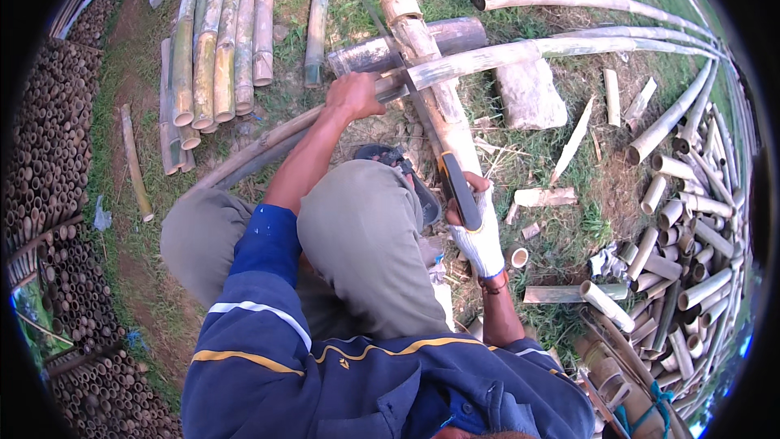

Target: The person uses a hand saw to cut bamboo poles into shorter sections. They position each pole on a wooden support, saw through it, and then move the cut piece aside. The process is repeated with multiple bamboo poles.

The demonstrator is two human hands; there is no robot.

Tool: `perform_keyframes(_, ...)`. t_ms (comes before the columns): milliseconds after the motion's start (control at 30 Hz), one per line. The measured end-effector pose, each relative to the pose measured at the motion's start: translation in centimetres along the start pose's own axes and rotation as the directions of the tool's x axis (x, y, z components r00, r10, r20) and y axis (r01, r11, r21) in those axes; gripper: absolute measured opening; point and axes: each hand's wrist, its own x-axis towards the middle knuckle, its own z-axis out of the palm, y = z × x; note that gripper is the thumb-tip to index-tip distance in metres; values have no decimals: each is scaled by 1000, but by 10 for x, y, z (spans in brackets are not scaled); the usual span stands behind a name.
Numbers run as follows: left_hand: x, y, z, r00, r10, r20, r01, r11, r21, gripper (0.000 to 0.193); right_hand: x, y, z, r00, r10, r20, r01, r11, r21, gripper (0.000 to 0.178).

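A long bamboo pole [504,55] lies crosswise in front of me, resting on a pale thick log [443,114]. My left hand [354,97], bare, is closed round the pole just left of the saw. In my right hand [481,232], which wears a white glove, is the dark handle of a handsaw [423,112]. Its blade slants away from me across the pole, to the right of my left hand. Whether the teeth have cut in cannot be made out. Under the pale log's far part lies a darker, thick bamboo piece [459,33].
Cut bamboo lengths [226,53] lie in a row at the far left. A heap of short bamboo pieces [691,276] is on the right, near a pale stone block [530,96]. Stacked bamboo ends [49,146] line the left side. Offcuts and splinters [544,197] litter the grass.
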Motion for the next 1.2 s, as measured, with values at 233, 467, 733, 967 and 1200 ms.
perform_keyframes(233, -6, -3, -7, 1000, -9, 10, 9, 999, -46, 86, -80, 7, -6, 995, -15, -95, 5, 994, -105, 44)
perform_keyframes(467, 6, 2, -10, 999, 40, -7, -40, 999, 14, 74, 121, 12, 36, 995, -100, 8, 99, 975, -199, 47)
perform_keyframes(733, -3, -2, -8, 998, 48, -33, -48, 999, -13, 70, -105, 57, -33, 984, 129, -126, -84, 947, 309, 50)
perform_keyframes(967, -1, 0, 2, 999, 32, -33, -33, 998, -49, 83, 39, 24, 22, 996, -65, -66, 68, 997, 44, 51)
perform_keyframes(1200, 17, -64, -12, 996, 83, 28, -68, 935, -348, 104, 62, 10, 40, 983, -176, -45, 169, 979, -115, 55)
